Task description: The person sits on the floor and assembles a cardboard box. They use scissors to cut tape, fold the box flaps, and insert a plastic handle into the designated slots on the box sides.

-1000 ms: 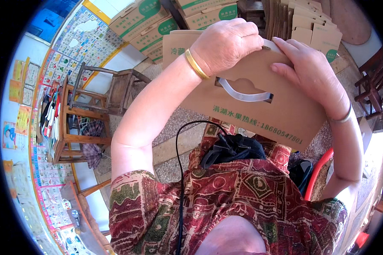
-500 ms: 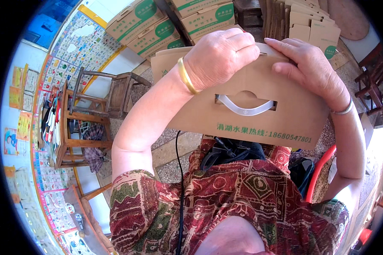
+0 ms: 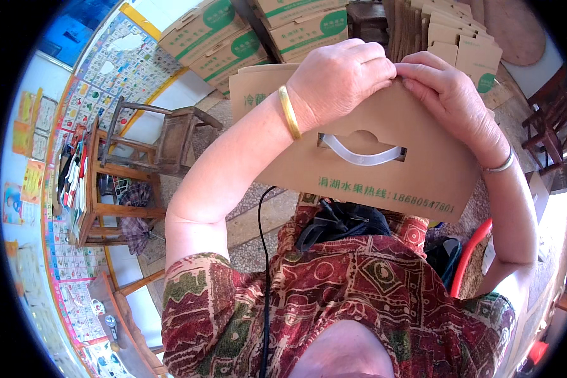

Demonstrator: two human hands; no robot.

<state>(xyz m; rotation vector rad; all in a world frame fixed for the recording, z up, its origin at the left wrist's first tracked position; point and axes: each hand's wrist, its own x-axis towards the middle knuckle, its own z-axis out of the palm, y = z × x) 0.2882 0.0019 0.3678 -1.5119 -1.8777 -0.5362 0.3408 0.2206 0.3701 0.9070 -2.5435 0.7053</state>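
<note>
A brown carton [image 3: 431, 142] with green print lies before me over my lap, its near panel toward me. A white plastic carry handle [image 3: 362, 159] bows out of a slot in that panel. At the carton's far edge, my left hand [image 3: 343, 82] is closed with its fingertips pinched together. My right hand [image 3: 444, 91] meets it there, thumb and forefinger pinched close to the left fingertips. Whatever lies between the two pinches is too small and too covered to make out. The right palm rests over the carton's far right side.
Stacked green-and-white printed cartons [image 3: 233, 53] stand beyond on the left. Flattened cartons [image 3: 463, 53] lean at the far right. A wooden chair [image 3: 183, 142] is at the left, a red curved rim [image 3: 472, 255] by my right side. A black cable [image 3: 264, 252] hangs down my front.
My right hand has gone from spread fingers on the carton's edge to a pinch against my left fingertips. The left hand has shifted slightly right, and the carton slightly left.
</note>
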